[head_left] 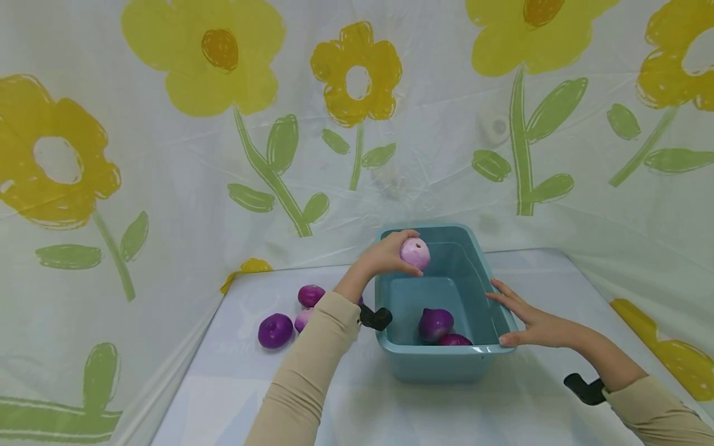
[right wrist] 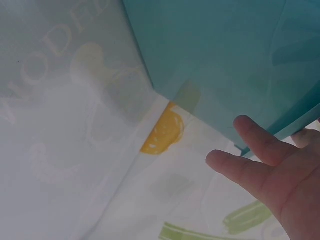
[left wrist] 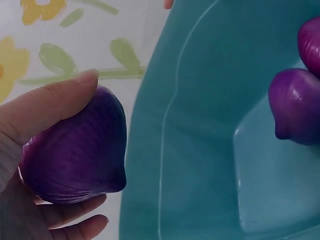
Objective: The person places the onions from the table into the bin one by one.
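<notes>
My left hand (head_left: 386,254) holds an onion (head_left: 415,254) over the left side of a blue-green plastic bin (head_left: 440,350). The onion's pale pink end faces the head camera. In the left wrist view the same onion (left wrist: 82,150) looks deep purple with a pointed tip, thumb on one side and fingers on the other. My right hand (head_left: 534,323) touches the bin's right rim near its front corner, fingers extended. Inside the bin lie a purple onion (head_left: 436,324) and a redder onion (head_left: 454,339), the latter partly hidden by the front wall.
Left of the bin, several more onions lie on the white table (head_left: 223,396), among them a dark purple onion (head_left: 276,331) and a reddish onion (head_left: 310,295). My left forearm partly hides this group. A flower-printed sheet (head_left: 424,136) hangs behind the table.
</notes>
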The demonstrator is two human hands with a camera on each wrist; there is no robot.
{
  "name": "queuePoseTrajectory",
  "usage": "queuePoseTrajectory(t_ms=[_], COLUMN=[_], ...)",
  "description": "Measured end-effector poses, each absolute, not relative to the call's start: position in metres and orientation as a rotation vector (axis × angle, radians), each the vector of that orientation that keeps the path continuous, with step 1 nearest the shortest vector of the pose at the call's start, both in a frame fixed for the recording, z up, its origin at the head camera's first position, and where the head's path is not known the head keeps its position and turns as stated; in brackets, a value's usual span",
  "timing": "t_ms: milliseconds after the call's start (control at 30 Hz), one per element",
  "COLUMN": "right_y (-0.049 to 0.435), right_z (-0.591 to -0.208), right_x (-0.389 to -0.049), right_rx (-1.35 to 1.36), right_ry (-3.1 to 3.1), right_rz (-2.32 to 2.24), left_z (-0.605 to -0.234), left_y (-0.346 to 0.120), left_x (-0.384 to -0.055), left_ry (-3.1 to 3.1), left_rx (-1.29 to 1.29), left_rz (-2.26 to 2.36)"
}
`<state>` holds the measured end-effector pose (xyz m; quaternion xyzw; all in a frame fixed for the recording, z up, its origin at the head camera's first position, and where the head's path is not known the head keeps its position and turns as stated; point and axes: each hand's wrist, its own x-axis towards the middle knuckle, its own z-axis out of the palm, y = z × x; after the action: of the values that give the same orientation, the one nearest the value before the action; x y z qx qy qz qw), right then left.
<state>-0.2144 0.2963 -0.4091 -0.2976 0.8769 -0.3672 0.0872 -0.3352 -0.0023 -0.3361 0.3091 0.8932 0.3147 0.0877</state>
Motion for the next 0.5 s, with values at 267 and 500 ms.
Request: queuePoseTrajectory(t_ms=[267, 500], right_y=[0.2972, 0.3004], right_z=[-0.4091, -0.41], right_x=[-0.2141, -0.2136], right_rx=[-0.887, -0.884], right_ry=[2.607, 2.603], right_rz=[-1.094, -1.091], left_z=[-0.3403, -0.3422], left_y=[0.0015, -0.0025], left_x=[-0.329, -0.3265], left_ry=[2.624, 2.616], left_rx=[0.862, 0.81], left_rz=[0.905, 0.891])
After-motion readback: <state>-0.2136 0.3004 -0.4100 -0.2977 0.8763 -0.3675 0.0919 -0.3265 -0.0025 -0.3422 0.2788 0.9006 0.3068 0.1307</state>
